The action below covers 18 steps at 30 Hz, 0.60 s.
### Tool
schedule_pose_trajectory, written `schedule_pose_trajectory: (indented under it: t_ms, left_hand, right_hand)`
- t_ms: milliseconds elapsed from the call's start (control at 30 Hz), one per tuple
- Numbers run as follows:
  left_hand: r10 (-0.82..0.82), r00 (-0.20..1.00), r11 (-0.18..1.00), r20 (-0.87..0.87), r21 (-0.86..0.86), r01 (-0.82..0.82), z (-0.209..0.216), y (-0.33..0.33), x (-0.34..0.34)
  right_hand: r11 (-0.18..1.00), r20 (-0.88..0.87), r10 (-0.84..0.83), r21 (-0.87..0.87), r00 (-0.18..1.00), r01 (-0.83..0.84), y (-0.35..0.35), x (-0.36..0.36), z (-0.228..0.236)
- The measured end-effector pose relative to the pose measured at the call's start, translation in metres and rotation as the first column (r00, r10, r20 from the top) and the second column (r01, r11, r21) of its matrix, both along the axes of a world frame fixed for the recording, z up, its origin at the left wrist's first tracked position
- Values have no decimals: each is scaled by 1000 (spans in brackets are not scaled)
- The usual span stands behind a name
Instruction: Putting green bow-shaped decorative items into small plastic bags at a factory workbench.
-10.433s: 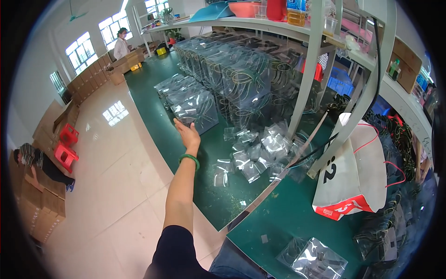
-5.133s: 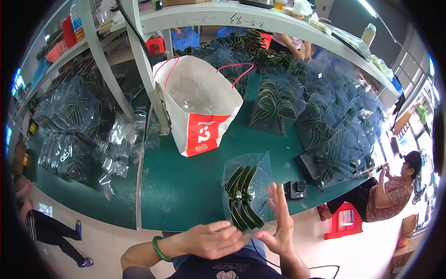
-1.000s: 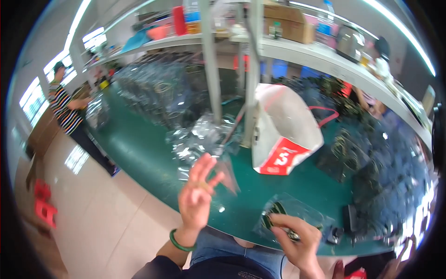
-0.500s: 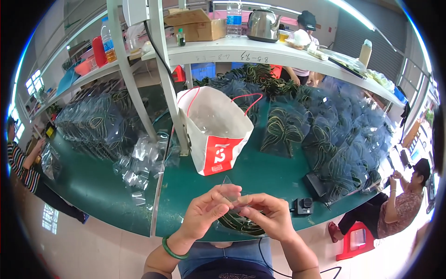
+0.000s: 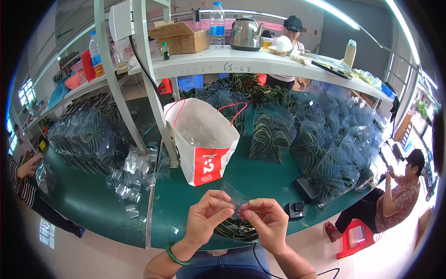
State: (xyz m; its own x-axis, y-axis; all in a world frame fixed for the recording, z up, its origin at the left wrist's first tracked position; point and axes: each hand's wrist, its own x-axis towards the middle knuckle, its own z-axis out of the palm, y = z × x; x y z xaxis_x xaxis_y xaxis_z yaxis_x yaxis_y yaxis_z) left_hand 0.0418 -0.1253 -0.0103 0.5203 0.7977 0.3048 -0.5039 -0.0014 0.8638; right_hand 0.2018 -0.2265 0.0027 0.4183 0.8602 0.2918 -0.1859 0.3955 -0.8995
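Observation:
Close to the table's front edge, both my hands pinch a small clear plastic bag point(image 5: 233, 193). My left hand point(image 5: 206, 217), with a green bangle on its wrist, grips the bag's left side between thumb and fingers. On the other side, my right hand point(image 5: 266, 222) has thumb and forefinger closed on it. One corner of the plastic sticks up above the fingers. Below and partly behind the hands lies a looped bundle of dark green strands with pale yellow edges point(image 5: 236, 231); the hands hide part of it.
A white and red paper bag point(image 5: 209, 165) stands ahead. Clear plastic packets point(image 5: 134, 172) lie to the left. Bagged green bundles point(image 5: 334, 139) are heaped at right, near a small black camera-like device point(image 5: 295, 210). A metal post point(image 5: 155, 93) supports the shelf point(image 5: 200, 67). Other people are around the table.
My view has shifted, so the table's contents sit farther left. My hands have moved slightly apart, and more of the clear bag shows between them.

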Motion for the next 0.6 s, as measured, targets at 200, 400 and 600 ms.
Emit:
schedule_pose_trajectory:
  t_ms: [200, 400, 600]
  left_hand:
    - [-165, 985, 984, -52, 57, 168, -4, 5, -3]
    - [2, 1000, 986, -6, 164, -1, 11, -1, 4]
    - [-1, 936, 972, -352, 221, 85, 31, 13, -13]
  right_hand:
    - [998, 30, 51, -37, 998, -50, -3, 12, 0]
    - [987, 345, -160, 51, 925, 152, -3, 28, 11]
    - [963, 659, -268, 157, 703, 219, -2, 41, 11]
